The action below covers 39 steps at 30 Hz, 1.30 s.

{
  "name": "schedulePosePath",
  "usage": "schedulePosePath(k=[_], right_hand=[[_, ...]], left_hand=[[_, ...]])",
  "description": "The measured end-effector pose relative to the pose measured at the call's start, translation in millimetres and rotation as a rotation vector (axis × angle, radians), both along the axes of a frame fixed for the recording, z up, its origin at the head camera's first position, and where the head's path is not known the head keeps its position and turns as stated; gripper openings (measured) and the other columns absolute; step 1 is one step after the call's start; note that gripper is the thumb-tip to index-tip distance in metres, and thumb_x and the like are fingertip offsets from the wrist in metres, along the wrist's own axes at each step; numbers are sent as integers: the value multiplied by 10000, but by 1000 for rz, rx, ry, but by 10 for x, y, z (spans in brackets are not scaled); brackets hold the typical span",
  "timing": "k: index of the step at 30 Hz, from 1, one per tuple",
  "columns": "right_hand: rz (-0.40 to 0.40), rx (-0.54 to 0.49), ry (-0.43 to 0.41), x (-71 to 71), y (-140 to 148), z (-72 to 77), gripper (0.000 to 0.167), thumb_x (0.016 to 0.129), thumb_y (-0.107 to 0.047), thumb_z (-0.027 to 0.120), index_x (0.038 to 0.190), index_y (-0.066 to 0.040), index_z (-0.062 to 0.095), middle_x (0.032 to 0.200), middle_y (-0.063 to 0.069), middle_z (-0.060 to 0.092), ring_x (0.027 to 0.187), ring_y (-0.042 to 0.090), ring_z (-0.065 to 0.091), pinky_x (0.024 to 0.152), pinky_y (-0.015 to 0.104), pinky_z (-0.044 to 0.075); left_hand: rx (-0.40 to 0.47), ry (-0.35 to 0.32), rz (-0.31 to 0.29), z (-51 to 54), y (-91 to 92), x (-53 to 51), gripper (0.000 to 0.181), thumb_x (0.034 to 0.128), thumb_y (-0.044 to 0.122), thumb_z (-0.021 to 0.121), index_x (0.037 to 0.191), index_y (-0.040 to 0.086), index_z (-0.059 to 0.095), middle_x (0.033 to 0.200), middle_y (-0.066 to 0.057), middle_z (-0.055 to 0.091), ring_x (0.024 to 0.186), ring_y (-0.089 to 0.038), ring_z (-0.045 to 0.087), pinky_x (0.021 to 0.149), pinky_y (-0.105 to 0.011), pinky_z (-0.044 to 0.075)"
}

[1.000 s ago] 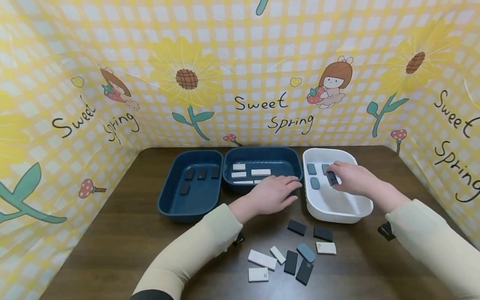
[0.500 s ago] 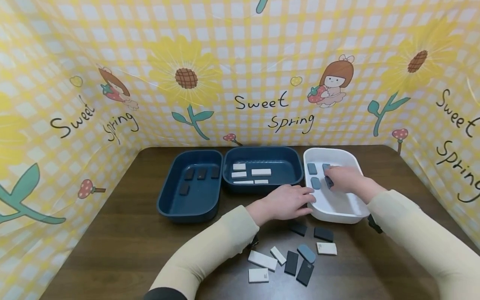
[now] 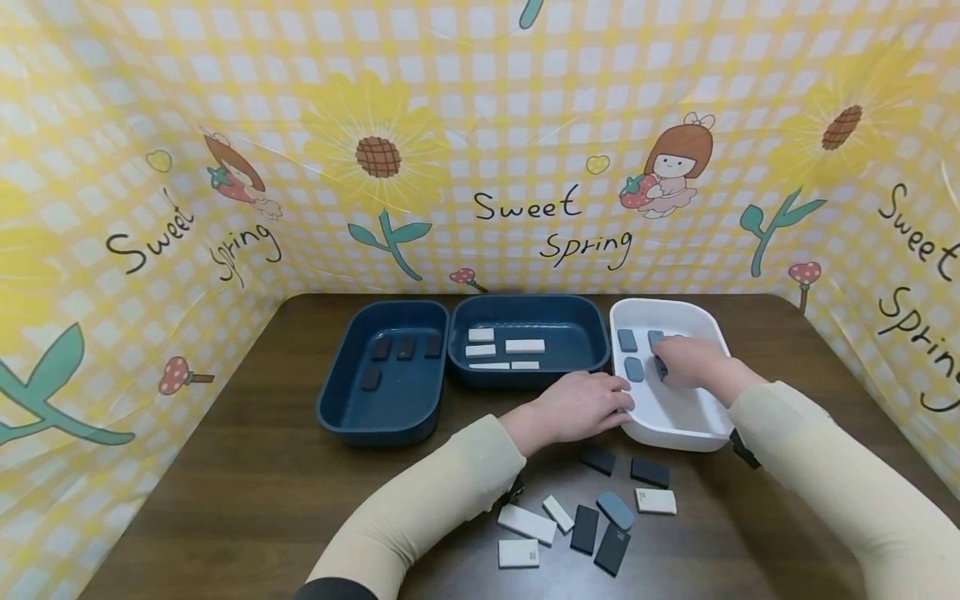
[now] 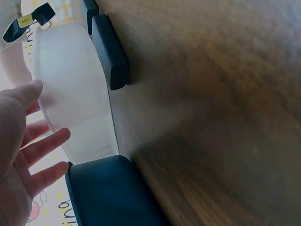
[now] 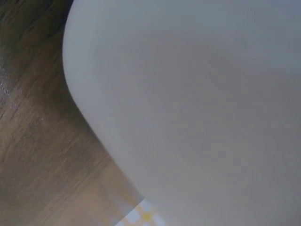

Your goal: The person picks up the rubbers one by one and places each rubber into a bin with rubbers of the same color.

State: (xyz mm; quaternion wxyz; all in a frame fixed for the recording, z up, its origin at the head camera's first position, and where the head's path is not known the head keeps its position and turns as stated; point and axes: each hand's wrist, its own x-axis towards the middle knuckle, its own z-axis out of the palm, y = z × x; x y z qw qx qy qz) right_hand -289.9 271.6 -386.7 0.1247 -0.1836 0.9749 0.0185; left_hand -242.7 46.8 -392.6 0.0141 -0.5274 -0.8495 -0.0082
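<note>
Yellow-checked cloth [image 3: 510,108] hung 12 o'clock of brown wood-grain table [image 3: 232,500]; left hand [image 3: 579,408] spread, right hand [image 3: 692,362] pinched oblong blue-grey block [image 3: 661,369].

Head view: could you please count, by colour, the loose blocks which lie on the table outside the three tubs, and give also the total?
White blocks: 4
Black blocks: 4
Blue block: 1
Total in sight: 9
</note>
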Motion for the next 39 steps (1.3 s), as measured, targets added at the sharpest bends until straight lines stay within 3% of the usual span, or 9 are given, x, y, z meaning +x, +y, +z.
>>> schedulePosePath(k=[11,18,29,34,39], right_hand=[[-9,-70,4,42,17,125,313,829,-39,725,1111,67,643,901,114,645,768,223,557,774,438,480],[-12,-51,33,102,13,264,384,846,-114,745,1167,64,634,1026,190,644,866,263,605,844,497,492],[14,-71,82,237,-7,336,407,846,-141,753,1187,49,639,1110,247,629,977,345,615,864,533,482],[-11,-97,89,312,-18,391,439,842,-156,762,1206,50,627,1174,281,600,1024,378,601,868,551,477],[25,-156,143,436,-49,429,437,825,-152,779,1194,33,637,1130,243,624,948,330,624,821,514,515]], left_hand=[[6,6,8,-13,8,9,318,1017,353,507,1265,217,653,1332,25,574,1178,-95,529,994,-231,401],[19,31,0,-18,22,19,310,1015,351,514,1246,208,662,1293,19,596,1132,-99,547,983,-216,405],[5,58,25,-19,14,48,337,1014,374,506,1278,212,637,1338,20,578,1189,-101,538,974,-243,422],[-6,25,75,23,-118,55,460,1013,426,477,1412,198,508,1464,1,464,1280,-115,475,1012,-278,405],[26,32,135,97,-432,77,490,1010,443,469,1428,188,490,1479,-22,445,1301,-145,464,1026,-333,407]])
